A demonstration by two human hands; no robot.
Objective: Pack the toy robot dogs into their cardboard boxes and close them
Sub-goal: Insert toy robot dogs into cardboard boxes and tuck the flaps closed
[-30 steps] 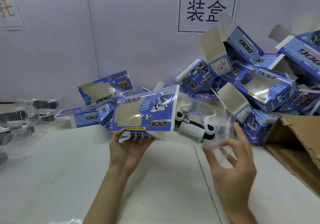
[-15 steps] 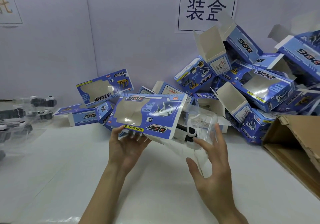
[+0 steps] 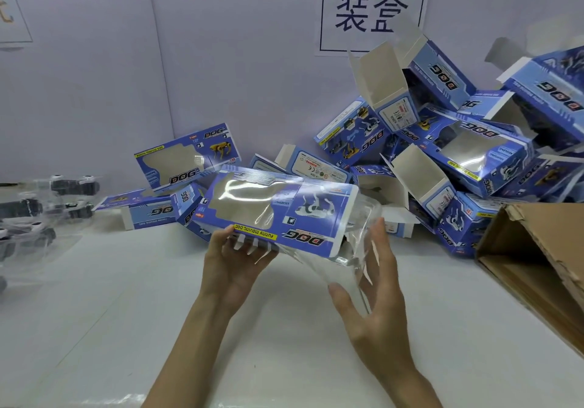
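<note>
The long blue cardboard box (image 3: 278, 215), glossy and printed upside down with "DOG" and a white robot dog, was held in the air above the white table (image 3: 126, 313), tilted down toward the right. Its irregular clear film window caught glare, so the toy inside could not be made out. The left hand (image 3: 234, 265) gripped the box's near-left corner, thumb on the front edge and fingers curled underneath. From the box's open right end stuck a crinkled clear plastic tray (image 3: 357, 249), and the right hand (image 3: 376, 306) lay against it with straight, spread fingers (image 3: 380, 240), clasping nothing. Behind and to the right, a loose heap of matching blue boxes (image 3: 474, 161) leaned on the wall, several with white flaps open. A brown corrugated carton (image 3: 537, 265) lay on its side at the right edge. At far left sat dark toys in clear plastic shells (image 3: 47, 205). A paper sign (image 3: 373, 9) with two characters hung on the wall.
</note>
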